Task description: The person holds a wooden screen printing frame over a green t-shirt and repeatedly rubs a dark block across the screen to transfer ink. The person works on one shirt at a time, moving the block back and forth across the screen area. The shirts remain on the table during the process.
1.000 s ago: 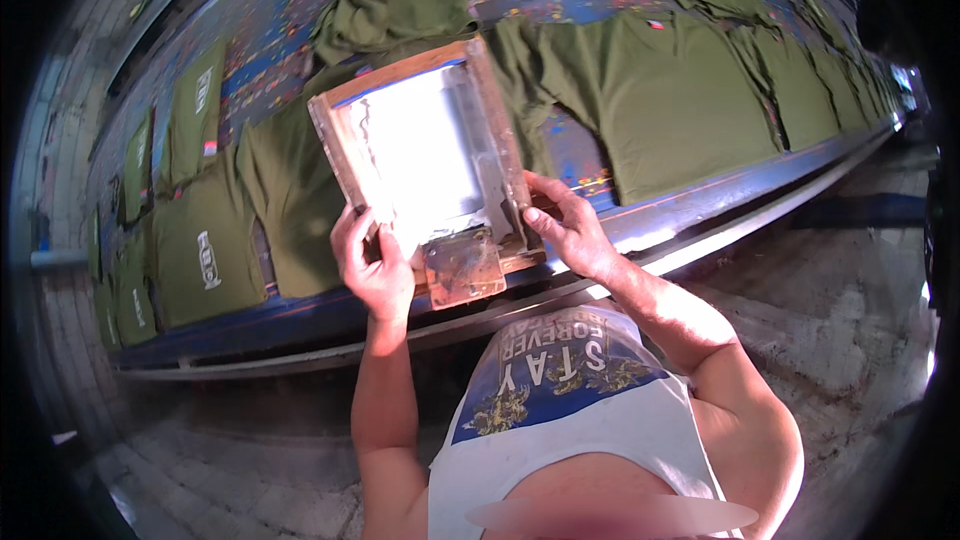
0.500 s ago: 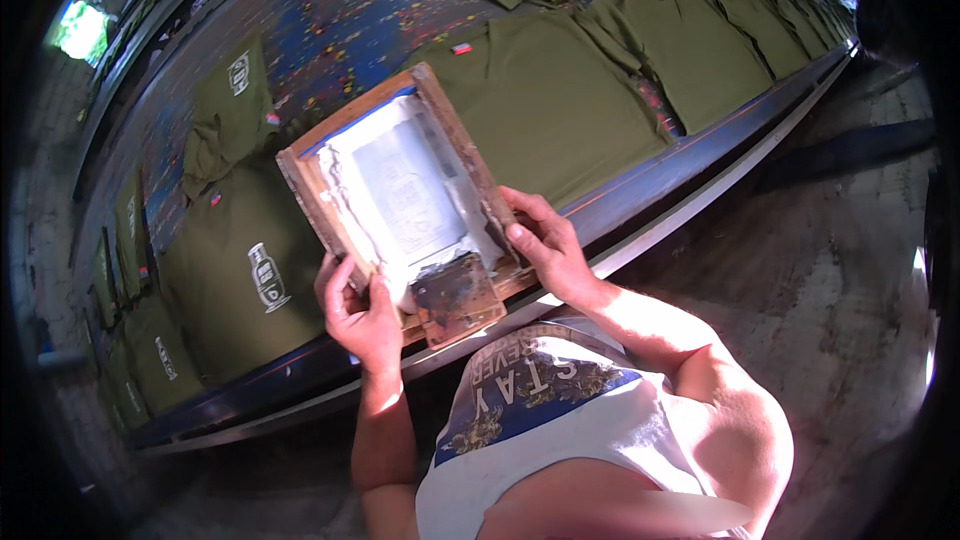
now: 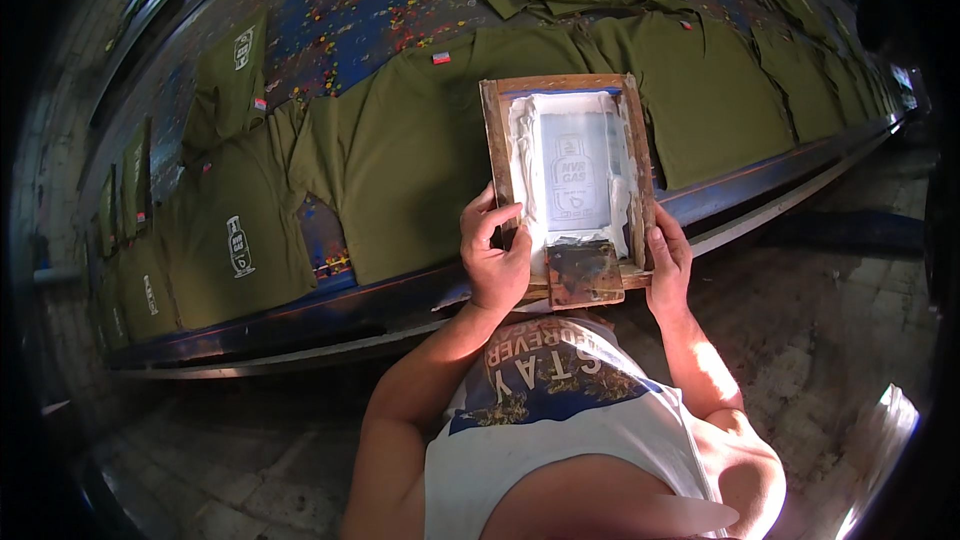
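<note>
I hold a wooden screen-printing frame (image 3: 566, 88) with a white mesh and a faint design, above the olive green shirts on the long table. My left hand (image 3: 494, 260) grips its near left corner. My right hand (image 3: 668, 258) grips its near right edge. A dark, ink-stained squeegee (image 3: 584, 273) lies in the frame's near end, between my hands. Under the frame's left side lies a plain olive shirt (image 3: 420, 150) with a small red tag. A shirt with a white print (image 3: 235, 240) lies further left.
The long table (image 3: 330, 10) has a blue top speckled with paint and a dark front rail (image 3: 300, 315). Several more olive shirts (image 3: 700, 90) lie in rows along it to both sides. A concrete floor (image 3: 820, 320) runs beside the table.
The frame has moved to the right along the table, off the printed shirt and over to the plain one. Both hands kept their grip on its near end.
</note>
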Demonstrator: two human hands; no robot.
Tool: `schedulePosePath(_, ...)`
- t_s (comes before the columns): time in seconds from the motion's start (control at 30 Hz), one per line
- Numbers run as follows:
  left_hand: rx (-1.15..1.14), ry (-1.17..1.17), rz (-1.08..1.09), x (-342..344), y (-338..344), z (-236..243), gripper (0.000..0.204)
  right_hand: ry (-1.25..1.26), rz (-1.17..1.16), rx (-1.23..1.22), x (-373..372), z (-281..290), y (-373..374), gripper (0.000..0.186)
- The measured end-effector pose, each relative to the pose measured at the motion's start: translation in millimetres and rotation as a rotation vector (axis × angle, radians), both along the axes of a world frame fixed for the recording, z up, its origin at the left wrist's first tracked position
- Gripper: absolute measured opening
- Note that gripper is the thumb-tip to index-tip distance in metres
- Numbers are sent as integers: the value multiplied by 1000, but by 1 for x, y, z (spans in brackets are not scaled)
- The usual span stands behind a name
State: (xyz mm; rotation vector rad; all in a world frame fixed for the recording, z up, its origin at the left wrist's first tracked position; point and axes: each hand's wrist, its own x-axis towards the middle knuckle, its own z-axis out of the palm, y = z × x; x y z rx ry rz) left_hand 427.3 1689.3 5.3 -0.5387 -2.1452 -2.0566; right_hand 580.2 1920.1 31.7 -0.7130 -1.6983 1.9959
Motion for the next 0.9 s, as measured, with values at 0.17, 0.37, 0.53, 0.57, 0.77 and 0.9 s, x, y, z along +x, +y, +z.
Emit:
schedulePosePath(0.17, 32, -31, 72, -10, -1, -1, 37, -53, 69, 374, -26, -8, 11, 51)
schedulePosePath(0.37, -2, -3, 128, -37, -13, -9, 34, -18, 183, 504, -70, -5, 13, 54)
schedulePosePath(0.53, 36, -21, 145, -43, -9, -26, 34, -35, 230, 551, -82, -6, 22, 59)
schedulePosePath(0.57, 55, -32, 147, -44, -8, -29, 34, -41, 236, 551, -83, -8, 23, 58)
schedulePosePath(0.77, 154, -95, 103, -46, -6, -33, 35, -72, 237, 572, -89, -15, 28, 59)
schedulePosePath(0.9, 162, -90, 114, -45, -5, -34, 34, -59, 236, 532, -87, -18, 28, 59)
